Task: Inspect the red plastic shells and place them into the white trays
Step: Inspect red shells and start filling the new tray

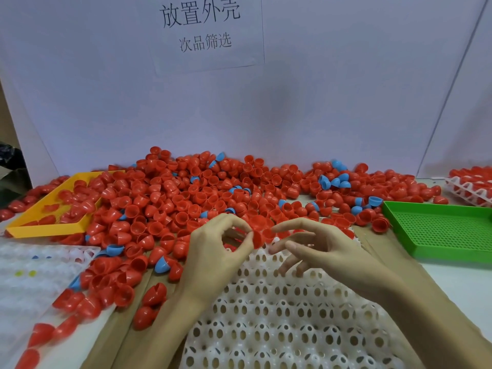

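A large heap of red plastic shells [186, 193] covers the table's far half, with a few blue shells [326, 181] mixed in. In front of me lies a white tray [279, 315] with rows of holed cups. My left hand [215, 257] pinches a red shell [257, 237] between thumb and fingertips, just above the tray's far edge. My right hand [316, 249] is beside it with fingers spread and relaxed, its index fingertip touching or nearly touching the same shell. I cannot tell whether the right hand holds anything.
An orange tray [34, 225] with several red shells sits at the left. A green perforated tray [447, 235] lies at the right. Another white tray [468, 191] filled with red shells is at the far right. A translucent tray [34, 272] lies at the near left.
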The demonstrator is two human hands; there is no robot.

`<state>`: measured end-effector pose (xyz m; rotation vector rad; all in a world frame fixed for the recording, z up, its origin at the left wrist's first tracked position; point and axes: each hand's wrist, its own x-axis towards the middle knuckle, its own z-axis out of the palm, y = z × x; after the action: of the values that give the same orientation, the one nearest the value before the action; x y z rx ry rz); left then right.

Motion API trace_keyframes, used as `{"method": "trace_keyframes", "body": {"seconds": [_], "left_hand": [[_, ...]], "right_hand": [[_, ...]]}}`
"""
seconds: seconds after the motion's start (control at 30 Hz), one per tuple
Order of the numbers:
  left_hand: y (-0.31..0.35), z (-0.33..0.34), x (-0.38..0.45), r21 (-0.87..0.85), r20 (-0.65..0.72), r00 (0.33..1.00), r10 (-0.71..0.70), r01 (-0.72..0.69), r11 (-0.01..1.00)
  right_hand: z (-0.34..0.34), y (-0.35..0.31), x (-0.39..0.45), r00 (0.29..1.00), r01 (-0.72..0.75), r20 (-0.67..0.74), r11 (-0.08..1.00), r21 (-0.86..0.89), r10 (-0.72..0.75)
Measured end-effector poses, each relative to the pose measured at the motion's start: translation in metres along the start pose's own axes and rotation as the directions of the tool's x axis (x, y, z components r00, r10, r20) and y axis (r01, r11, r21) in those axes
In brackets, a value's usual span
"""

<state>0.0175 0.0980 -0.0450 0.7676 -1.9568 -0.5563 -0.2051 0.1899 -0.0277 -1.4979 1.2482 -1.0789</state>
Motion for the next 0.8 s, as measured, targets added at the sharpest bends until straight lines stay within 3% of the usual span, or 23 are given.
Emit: {"method": "trace_keyframes", "body": {"seconds": [0.1, 0.2, 0.33, 0.57, 0.67, 0.8], "left_hand": [[-0.014, -0.003, 0.002, 0.245, 0.094, 0.996, -0.004, -0.020, 0.969], [-0.021, 0.005, -0.004, 0.363, 0.168, 0.986, -0.019, -0.044, 0.931], [-0.022, 0.008, -0.005, 0.352, 0.163, 0.986, 0.017, -0.075, 0.933], [-0.016, 0.005, -0.006, 0.339, 0.285, 0.958, 0.039, -0.138, 0.930], [-0.018, -0.007, -0.001, 0.350, 0.229, 0.973, -0.010, -0.073, 0.934], [-0.034, -0.035, 0.011, 0.538, -0.025, 0.999, 0.040, -0.020, 0.843]], "right_hand": [[-0.005, 0.000, 0.000, 0.993, -0.039, -0.108, 0.999, 0.001, 0.039], [-0.006, 0.001, 0.000, 0.986, -0.075, -0.150, 0.997, 0.010, 0.076], [-0.003, 0.002, 0.001, 0.985, -0.099, -0.139, 0.995, 0.019, 0.101], [-0.003, 0.005, 0.003, 0.989, -0.071, -0.132, 0.997, 0.005, 0.071], [-0.004, 0.006, 0.003, 0.989, -0.064, -0.131, 0.998, 0.003, 0.064], [-0.005, 0.006, 0.004, 0.988, -0.053, -0.148, 0.999, 0.005, 0.053]]}}
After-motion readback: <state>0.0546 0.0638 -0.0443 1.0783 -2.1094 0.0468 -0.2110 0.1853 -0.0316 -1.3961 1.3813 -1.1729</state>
